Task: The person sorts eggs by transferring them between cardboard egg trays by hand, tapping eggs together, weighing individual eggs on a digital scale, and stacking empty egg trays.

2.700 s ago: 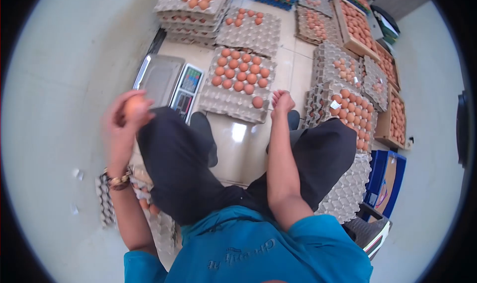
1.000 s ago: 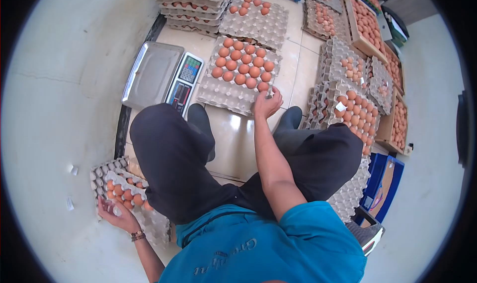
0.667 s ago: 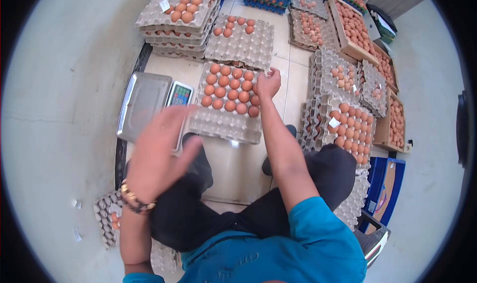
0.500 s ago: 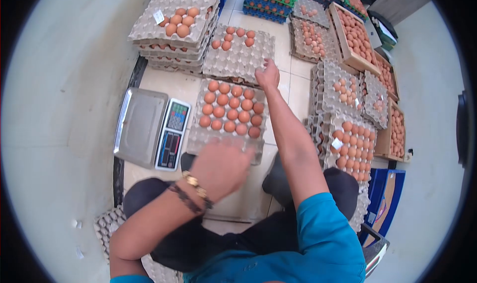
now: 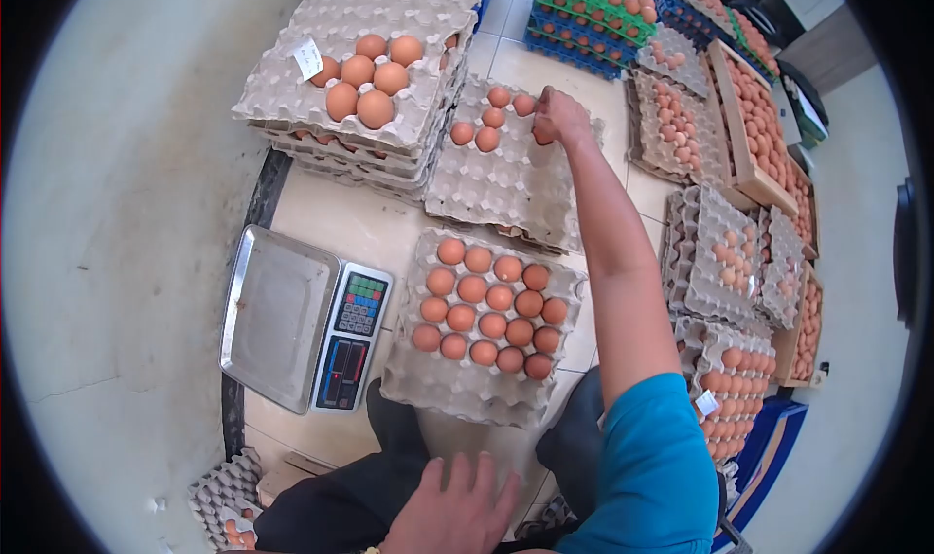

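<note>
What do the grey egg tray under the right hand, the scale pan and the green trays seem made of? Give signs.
Grey egg tray: probably moulded paper pulp, matt, judging by its dull, bumpy cups.
Scale pan: seemingly metal, satin, from its silvery grey and bright rim.
Green trays: likely plastic, finish unclear; strong colour, lattice sides.

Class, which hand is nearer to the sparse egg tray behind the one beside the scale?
Right: the right hand is over the sparse egg tray, toward its far right; the left hand is low, short of the nearer tray.

Short teal sleeve [image 5: 654, 462], dark trousers [image 5: 326, 510], dark boots [image 5: 397, 426]
</note>
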The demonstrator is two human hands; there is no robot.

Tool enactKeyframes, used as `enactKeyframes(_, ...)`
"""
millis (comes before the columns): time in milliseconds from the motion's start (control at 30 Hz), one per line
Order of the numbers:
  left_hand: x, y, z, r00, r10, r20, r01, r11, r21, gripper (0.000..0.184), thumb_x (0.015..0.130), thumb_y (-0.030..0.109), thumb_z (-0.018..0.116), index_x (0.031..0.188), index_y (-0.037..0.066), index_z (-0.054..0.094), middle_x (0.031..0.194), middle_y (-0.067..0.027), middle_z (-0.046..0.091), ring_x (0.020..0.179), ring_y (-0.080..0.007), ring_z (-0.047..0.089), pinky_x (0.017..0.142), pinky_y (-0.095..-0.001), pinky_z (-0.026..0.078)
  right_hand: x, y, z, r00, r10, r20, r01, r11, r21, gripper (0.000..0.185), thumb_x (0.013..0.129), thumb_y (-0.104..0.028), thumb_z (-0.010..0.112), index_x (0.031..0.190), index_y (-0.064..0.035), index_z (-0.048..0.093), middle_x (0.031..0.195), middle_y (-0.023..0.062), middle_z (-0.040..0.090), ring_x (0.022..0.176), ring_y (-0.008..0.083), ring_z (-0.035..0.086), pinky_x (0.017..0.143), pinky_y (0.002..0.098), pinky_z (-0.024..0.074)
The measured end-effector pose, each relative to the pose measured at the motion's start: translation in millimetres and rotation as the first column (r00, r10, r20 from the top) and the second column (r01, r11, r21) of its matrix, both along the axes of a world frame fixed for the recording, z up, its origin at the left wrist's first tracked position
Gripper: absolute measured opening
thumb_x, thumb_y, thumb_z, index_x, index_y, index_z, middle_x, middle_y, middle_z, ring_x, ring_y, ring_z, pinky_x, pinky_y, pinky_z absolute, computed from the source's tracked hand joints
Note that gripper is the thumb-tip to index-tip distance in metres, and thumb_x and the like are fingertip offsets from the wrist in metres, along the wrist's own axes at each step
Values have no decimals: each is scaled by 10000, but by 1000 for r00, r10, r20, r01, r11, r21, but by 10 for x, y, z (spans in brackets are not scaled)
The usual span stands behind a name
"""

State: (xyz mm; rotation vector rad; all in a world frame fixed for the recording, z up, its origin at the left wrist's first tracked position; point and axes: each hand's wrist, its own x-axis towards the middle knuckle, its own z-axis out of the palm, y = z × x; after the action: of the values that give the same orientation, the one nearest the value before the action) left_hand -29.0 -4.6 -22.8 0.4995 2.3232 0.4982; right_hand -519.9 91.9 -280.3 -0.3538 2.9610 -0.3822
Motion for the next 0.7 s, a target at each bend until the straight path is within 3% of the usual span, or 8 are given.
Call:
enactKeyframes(200, -13, 119, -70, 999, -9, 54, 5, 998, 63, 514, 960, 383, 470, 1399, 121, 522, 1382, -242, 521, 1267, -391, 482, 1044, -522, 364, -34, 148, 125, 974, 218, 58, -219, 976, 8, 390, 777, -188, 643, 1141, -63, 581, 1030, 175, 691, 977, 354, 666, 851, 441, 529)
enactKeyframes(267, 22, 101, -93, 1000, -2, 27, 1, 998, 65, 509, 972, 382, 456, 1407, 125, 517, 1387, -246, 518, 1268, -397, 484, 1048, -525, 359, -199, 267, -196, 994, 55, -91, -91, 882, -463, 324, 861, -206, 590, 1144, -50, 571, 1028, 182, 682, 980, 331, 667, 852, 412, 536)
enactKeyframes(300, 25, 88, -90, 1000, -3, 26, 1, 998, 61, 504, 979, 379, 447, 1409, 124, 515, 1392, -247, 515, 1269, -401, 484, 1050, -527, 356, -285, 323, -312, 990, -46, -131, -53, 745, -665, 297, 903, -215, 563, 1146, -43, 565, 1026, 185, 677, 981, 319, 667, 852, 398, 540)
enactKeyframes(367, 5, 78, -75, 999, -15, 37, 13, 999, 49, 504, 991, 378, 432, 1418, 120, 504, 1404, -251, 508, 1276, -410, 480, 1054, -533, 350, -354, 403, -225, 924, -60, 378, 380, 258, -888, 302, 937, -236, 538, 1157, -31, 571, 1002, 170, 673, 946, 272, 661, 827, 367, 544)
enactKeyframes(400, -18, 67, -60, 998, -28, 51, 26, 999, 39, 508, 995, 379, 426, 1425, 117, 495, 1410, -253, 503, 1283, -415, 475, 1056, -537, 347, -376, 429, -200, 806, 42, 590, 591, -12, -806, 307, 954, -246, 526, 1163, -26, 573, 989, 162, 671, 929, 248, 658, 814, 352, 546)
enactKeyframes(533, 24, 45, -153, 971, 70, -227, -55, 996, 73, 389, 906, 225, 556, 1255, 59, 593, 1144, -172, 626, 1088, -302, 603, 871, -422, 464, -433, 90, -108, 878, -69, 473, 453, 436, -777, 271, 887, -229, 621, 1068, -29, 648, 982, 154, 696, 913, 244, 674, 803, 360, 557)
enactKeyframes(633, 18, 38, -91, 998, -42, 38, 43, 999, -7, 526, 1004, 390, 407, 1441, 105, 476, 1431, -260, 483, 1313, -424, 453, 1062, -552, 335, -389, -204, -41, 961, -92, 262, 234, 778, -583, 241, 824, -197, 684, 997, -30, 697, 969, 156, 716, 903, 262, 690, 798, 377, 561)
enactKeyframes(700, 3, 21, -71, 998, -24, 61, 24, 1000, -2, 524, 1006, 379, 399, 1446, 103, 469, 1434, -264, 477, 1319, -425, 448, 1066, -552, 332, -216, -300, 35, 1000, -10, -8, 8, 962, -274, 225, 762, -150, 713, 950, -27, 721, 948, 168, 729, 900, 301, 707, 801, 402, 558)
